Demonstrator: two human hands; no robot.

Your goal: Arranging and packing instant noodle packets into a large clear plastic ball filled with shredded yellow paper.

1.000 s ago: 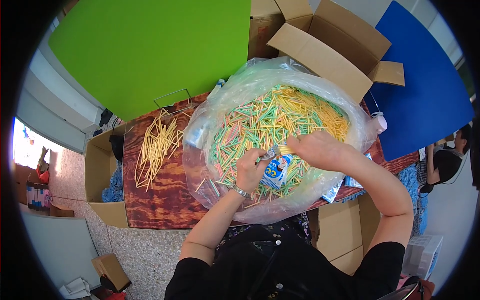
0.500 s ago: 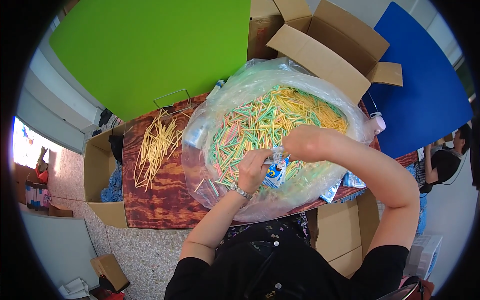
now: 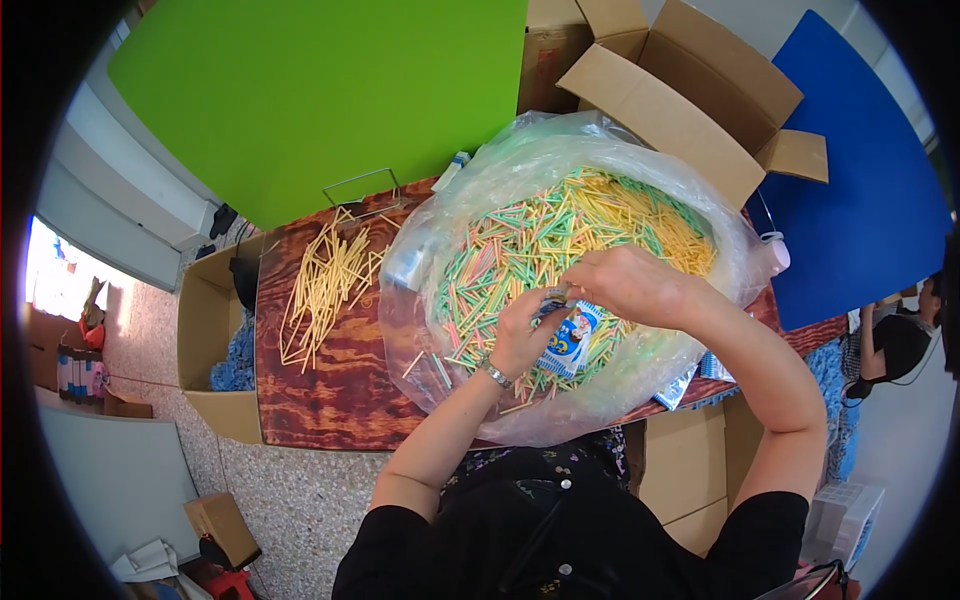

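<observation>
A small blue-and-white packet (image 3: 567,348) with a cartoon figure hangs from my left hand (image 3: 522,332), whose fingers are closed on its upper end. My right hand (image 3: 632,284) is bent in from the right, its fingertips pinched together at the packet's top; what they hold is hidden. Both hands are over a large clear plastic bag (image 3: 430,215), spread wide and filled with short thin sticks (image 3: 545,232) in pink, green and yellow. A watch (image 3: 495,374) is on my left wrist.
Longer pale-yellow sticks (image 3: 328,285) lie loose on the wood-patterned table (image 3: 330,405), left of the bag. An open carton (image 3: 680,125) stands behind it. More packets (image 3: 676,388) are at the right edge. Another person (image 3: 895,335) sits far right.
My right hand has turned, and its fingers have come in to the packet's top. More of the packet's front shows now. The whole view has shifted slightly.
</observation>
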